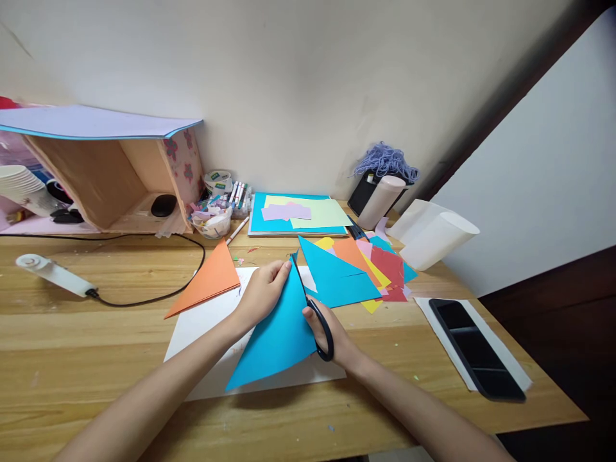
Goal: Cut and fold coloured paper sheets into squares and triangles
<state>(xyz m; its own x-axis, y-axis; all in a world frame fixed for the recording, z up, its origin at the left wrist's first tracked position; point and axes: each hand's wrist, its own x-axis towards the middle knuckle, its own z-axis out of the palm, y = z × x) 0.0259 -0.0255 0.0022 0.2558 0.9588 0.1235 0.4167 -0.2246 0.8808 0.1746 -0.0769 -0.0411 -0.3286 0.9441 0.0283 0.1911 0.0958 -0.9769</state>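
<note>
From the head view, the left grip (264, 292) is clamped on a sheet of blue paper (282, 340), thumb on top near its upper corner. The paper hangs below and to the right of that grip, above a white sheet (205, 314) on the worktop (120, 346). The right grip (330, 330) is closed around the handle of black scissors (330, 340), whose blades run up along the paper's right edge, just beside the left thumb.

The blue paper should be light and fairly stiff, though its lower edge bows; it would probably crease if squeezed. A flat pinch close to the blades, fingertips clear of them, seems the steadiest hold. The scissors look rigid and best held by the loops.

Beyond the left grip, a tape roll (218, 181) bears a green label too small to read. Marks on the white sheet are illegible; no brand can be made out.
</note>
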